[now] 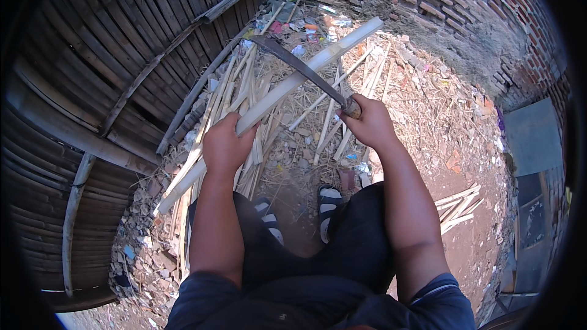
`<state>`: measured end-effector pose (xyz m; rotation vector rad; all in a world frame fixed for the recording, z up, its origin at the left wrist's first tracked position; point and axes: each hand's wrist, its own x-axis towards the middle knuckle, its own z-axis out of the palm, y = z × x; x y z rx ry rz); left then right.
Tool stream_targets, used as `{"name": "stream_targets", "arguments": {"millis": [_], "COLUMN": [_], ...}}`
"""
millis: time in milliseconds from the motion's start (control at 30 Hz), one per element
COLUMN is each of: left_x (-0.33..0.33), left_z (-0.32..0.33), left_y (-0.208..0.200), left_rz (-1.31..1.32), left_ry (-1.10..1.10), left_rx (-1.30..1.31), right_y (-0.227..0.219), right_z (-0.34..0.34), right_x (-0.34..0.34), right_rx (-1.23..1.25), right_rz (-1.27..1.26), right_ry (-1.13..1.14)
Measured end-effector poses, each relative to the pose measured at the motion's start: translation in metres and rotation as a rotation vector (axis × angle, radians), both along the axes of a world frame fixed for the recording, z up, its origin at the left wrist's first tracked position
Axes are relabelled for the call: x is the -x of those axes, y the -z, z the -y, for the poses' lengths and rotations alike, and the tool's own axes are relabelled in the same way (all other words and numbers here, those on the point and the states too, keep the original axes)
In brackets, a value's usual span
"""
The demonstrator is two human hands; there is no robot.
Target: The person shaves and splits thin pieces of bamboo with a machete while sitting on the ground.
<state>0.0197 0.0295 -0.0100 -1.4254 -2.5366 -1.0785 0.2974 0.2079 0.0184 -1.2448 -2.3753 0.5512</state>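
Note:
A long, pale split bamboo strip (pixel 330 54) slants from the lower left up to the far right. My left hand (pixel 227 142) is closed around it near its middle. In my right hand (pixel 370 124) is the short wooden handle of a machete (pixel 287 58) with a dark blade that curves at its tip. The blade crosses in front of the strip, its tip pointing to the far left; whether it touches the bamboo I cannot tell. Several thin bamboo slats (pixel 243 76) lie on the ground beneath and beyond my left hand.
A dark bamboo-slat wall (pixel 79 73) runs along the left, and a brick wall (pixel 440 0) stands at the back. Rubble and litter (pixel 306 24) cover the ground, with straw-like shavings (pixel 422 98). More slats (pixel 458 208) lie at the right. My sandalled feet (pixel 329 208) are below.

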Motion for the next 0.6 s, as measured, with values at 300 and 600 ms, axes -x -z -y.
{"name": "stream_targets", "arguments": {"millis": [300, 600], "left_x": [0.001, -0.011], "left_z": [0.004, -0.001], "left_y": [-0.003, -0.002], "left_rz": [-0.053, -0.029], "left_ry": [0.016, 0.031], "left_rx": [0.044, 0.059], "right_y": [-0.012, -0.004], "right_z": [0.005, 0.014], "right_x": [0.017, 0.018], "right_rx": [0.076, 0.007], "right_rz": [0.108, 0.085], "right_ry": [-0.003, -0.119]}}
